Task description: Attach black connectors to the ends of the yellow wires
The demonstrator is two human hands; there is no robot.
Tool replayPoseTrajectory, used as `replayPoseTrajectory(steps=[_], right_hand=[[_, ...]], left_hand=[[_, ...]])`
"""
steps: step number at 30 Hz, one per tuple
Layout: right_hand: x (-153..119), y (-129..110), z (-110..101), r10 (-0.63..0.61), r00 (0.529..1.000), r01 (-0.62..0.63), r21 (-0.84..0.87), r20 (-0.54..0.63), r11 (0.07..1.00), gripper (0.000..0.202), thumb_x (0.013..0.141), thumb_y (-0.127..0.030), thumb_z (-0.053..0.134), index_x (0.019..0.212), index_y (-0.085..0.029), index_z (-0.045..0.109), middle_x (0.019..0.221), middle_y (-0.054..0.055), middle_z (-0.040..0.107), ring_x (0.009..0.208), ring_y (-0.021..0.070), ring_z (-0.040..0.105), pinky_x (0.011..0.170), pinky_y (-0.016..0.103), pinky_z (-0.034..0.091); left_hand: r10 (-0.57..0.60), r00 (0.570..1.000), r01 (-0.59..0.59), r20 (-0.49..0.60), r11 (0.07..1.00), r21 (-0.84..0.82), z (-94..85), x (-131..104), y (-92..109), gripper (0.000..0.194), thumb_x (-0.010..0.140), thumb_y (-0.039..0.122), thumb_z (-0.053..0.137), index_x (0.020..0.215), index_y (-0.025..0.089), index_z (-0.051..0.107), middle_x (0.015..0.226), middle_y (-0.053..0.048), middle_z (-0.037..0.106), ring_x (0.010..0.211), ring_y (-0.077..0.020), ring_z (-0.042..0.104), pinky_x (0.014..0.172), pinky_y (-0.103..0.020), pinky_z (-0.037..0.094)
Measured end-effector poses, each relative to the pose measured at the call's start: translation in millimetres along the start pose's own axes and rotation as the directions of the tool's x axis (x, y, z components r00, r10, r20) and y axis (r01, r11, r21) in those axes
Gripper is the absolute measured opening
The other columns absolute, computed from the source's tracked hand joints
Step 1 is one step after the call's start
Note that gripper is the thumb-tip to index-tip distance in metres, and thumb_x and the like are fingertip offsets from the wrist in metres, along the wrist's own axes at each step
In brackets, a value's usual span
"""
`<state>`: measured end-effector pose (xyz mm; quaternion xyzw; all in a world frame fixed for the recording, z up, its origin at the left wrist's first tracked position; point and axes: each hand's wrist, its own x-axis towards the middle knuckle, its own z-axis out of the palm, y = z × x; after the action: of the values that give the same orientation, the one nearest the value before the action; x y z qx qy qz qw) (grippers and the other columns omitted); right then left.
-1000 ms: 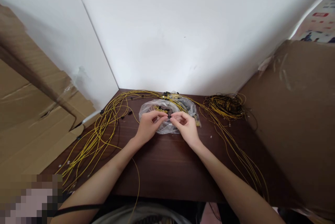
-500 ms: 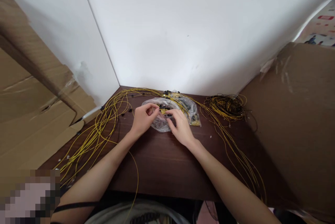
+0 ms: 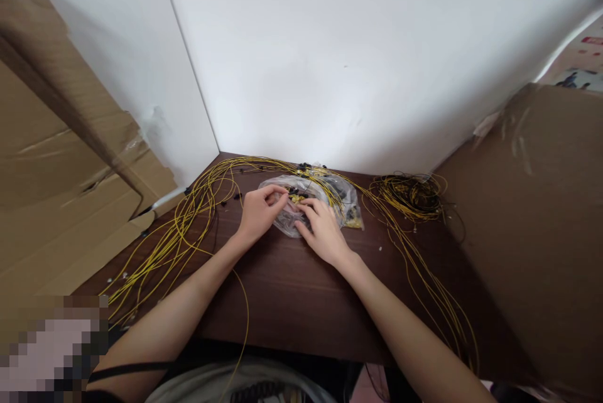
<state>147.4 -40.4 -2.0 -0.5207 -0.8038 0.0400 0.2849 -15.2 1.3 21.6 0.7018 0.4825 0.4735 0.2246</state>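
Observation:
At the back middle of the dark table, a clear plastic bag [image 3: 288,226] holds small yellow and black parts [image 3: 298,198]. My left hand [image 3: 260,211] is at the bag's left side, thumb and fingertips pinched together; what lies between them is too small to make out. On the right, my right hand [image 3: 321,227] reaches over the bag with its fingers apart, fingertips at the small parts. Yellow wires [image 3: 325,186] run over the bag's back edge. Another clear bag [image 3: 354,218] with yellow parts lies just behind my right hand.
Long yellow wires [image 3: 188,214] spread along the table's left side. A coiled bundle of black and yellow wire [image 3: 409,196] sits at the back right. Cardboard stands at left [image 3: 56,183] and right [image 3: 532,221], a white panel [image 3: 330,64] behind.
My right hand's fingers have shifted slightly left over the small parts. My left hand keeps its pinched pose beside the bag. The whole view has shifted a little.

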Motion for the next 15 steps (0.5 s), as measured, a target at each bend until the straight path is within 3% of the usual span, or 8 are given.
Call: replayPoseTrajectory(steps=[8,15], right_hand=[[0.0,8.1,4.9,0.072,0.996,-0.071,0.009,-0.051,0.997,0.032,0.083,-0.027,0.049,0.112,-0.017,0.057,0.12,0.012,0.053,0.112,0.0274,0.044,0.09,0.044,0.037],[-1.0,8.3,2.6,0.091,0.994,-0.088,0.046,-0.063,0.995,0.027,0.083,-0.026,0.049,0.105,-0.017,0.061,0.105,0.011,0.055,0.1,0.0252,0.047,0.086,0.042,0.039]], left_hand=[[0.066,0.998,-0.066,0.015,0.998,-0.003,2.3,-1.1,-3.3,0.02,0.075,0.031,0.057,0.078,0.015,0.068,0.046,0.006,0.031,0.044,-0.0078,0.028,0.044,-0.021,0.024],[0.077,0.996,-0.078,0.048,0.997,0.009,1.5,-2.2,1.3,0.018,0.074,0.028,0.057,0.078,0.016,0.07,0.045,0.006,0.033,0.044,-0.0084,0.03,0.045,-0.021,0.026]])
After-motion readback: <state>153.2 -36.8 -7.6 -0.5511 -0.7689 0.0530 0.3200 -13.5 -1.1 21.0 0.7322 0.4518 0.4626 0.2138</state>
